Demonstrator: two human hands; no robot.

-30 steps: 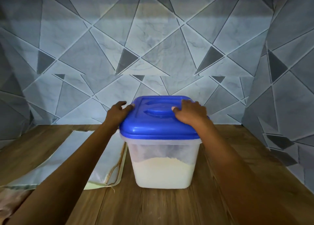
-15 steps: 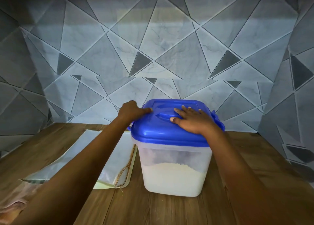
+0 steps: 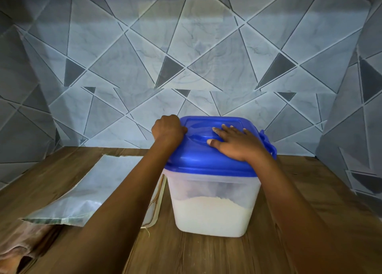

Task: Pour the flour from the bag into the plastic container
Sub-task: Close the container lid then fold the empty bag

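Resting our right hand (image 3: 237, 144) flat on the blue lid (image 3: 206, 158), we are keeping its fingers (image 3: 224, 129) straight and spread, grasping nothing. Our left hand (image 3: 168, 132) is curling over the lid's far left corner, its fingers clenched round that edge. The lid is sitting on the plastic container (image 3: 215, 186), which is standing upright on the wooden desk (image 3: 196, 255), a little right of centre. The flour (image 3: 213, 215) is lying inside the container, filling its lower part. The bag (image 3: 97, 193) is lying flat on the desk just left of the container, partly under our left forearm; we are unable to tell whether its near corner is touching the container's wall. A blue latch (image 3: 268, 143) is sticking out at the lid's right side. A crumpled cloth (image 3: 16, 244) is showing at the lower left, beside the bag's near end. Grey triangle-patterned tiles (image 3: 186, 56) are covering the wall behind.
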